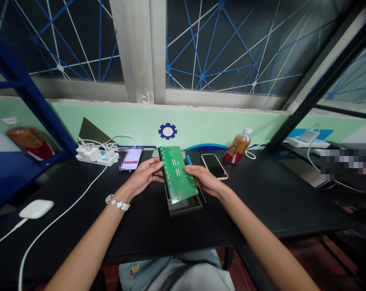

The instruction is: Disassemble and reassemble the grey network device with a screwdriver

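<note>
Between my two hands a green circuit board (178, 178) is held tilted above a dark metal case (186, 207), whose near end shows below it. My left hand (148, 171) grips the board's left edge, thumb near the row of connectors. On the opposite edge, my right hand (202, 178) has its thumb on the board's face, its other fingers mostly hidden behind. Just right of the board lies a thin blue strip (188, 159), partly covered by my right hand. Whether the board touches the case, I cannot tell.
A white power strip (96, 156) with plugs and a lit phone (131, 158) lie back left. Behind my right hand are a dark-screened phone (215, 165) and a drink bottle (238, 146). A white earbud case (36, 209) and cable (64, 212) occupy the left.
</note>
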`<state>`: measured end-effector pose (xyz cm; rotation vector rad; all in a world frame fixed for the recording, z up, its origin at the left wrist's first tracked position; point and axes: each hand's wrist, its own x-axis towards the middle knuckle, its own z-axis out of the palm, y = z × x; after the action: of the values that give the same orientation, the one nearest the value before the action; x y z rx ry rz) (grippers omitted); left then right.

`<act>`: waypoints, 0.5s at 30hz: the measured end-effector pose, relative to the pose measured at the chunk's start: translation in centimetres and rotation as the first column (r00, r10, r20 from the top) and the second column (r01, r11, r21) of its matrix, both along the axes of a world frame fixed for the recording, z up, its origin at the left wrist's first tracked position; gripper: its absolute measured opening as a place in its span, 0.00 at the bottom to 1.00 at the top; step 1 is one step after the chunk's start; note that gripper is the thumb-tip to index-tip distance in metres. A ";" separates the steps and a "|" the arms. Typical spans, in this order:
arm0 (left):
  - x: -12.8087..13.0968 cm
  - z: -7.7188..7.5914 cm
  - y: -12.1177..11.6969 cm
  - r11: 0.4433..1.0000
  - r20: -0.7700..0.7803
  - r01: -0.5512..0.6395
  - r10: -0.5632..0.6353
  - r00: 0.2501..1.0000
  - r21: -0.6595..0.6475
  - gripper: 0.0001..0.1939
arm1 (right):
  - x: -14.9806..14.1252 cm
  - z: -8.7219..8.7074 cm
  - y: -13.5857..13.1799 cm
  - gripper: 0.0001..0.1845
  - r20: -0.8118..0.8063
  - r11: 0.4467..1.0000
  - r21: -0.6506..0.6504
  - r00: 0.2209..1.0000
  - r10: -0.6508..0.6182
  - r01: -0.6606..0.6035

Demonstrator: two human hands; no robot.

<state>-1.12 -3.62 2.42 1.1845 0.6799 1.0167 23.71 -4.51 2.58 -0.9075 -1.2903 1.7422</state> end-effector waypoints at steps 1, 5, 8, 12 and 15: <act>0.0 0.0 0.0 1.000 0.010 0.010 -0.010 1.000 -0.002 0.14 | -0.1 -0.1 0.0 0.16 0.036 1.000 0.022 0.999 -0.001 0.000; 0.8 -0.2 -0.3 1.000 0.074 0.019 -0.017 0.997 -0.018 0.17 | -0.7 -0.4 -0.4 0.17 0.109 0.997 0.081 0.994 -0.009 0.000; 1.8 -0.5 -0.5 1.000 0.102 -0.011 0.012 0.995 -0.010 0.18 | -1.2 -0.3 -0.7 0.17 0.134 0.991 0.129 0.990 -0.036 0.019; 2.7 -0.4 -0.7 0.978 0.083 -0.180 0.172 0.982 0.108 0.26 | -1.3 -0.2 -0.8 0.17 0.136 0.991 0.130 0.990 -0.030 0.012; 2.4 0.1 -0.9 0.907 0.028 -0.295 0.301 0.953 0.301 0.31 | -1.0 -0.4 -0.6 0.19 0.075 0.998 0.066 0.997 -0.026 0.021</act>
<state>1.32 -4.54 2.47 1.3828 0.7542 1.4069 22.67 -5.10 2.18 -0.9553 -1.3722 1.6520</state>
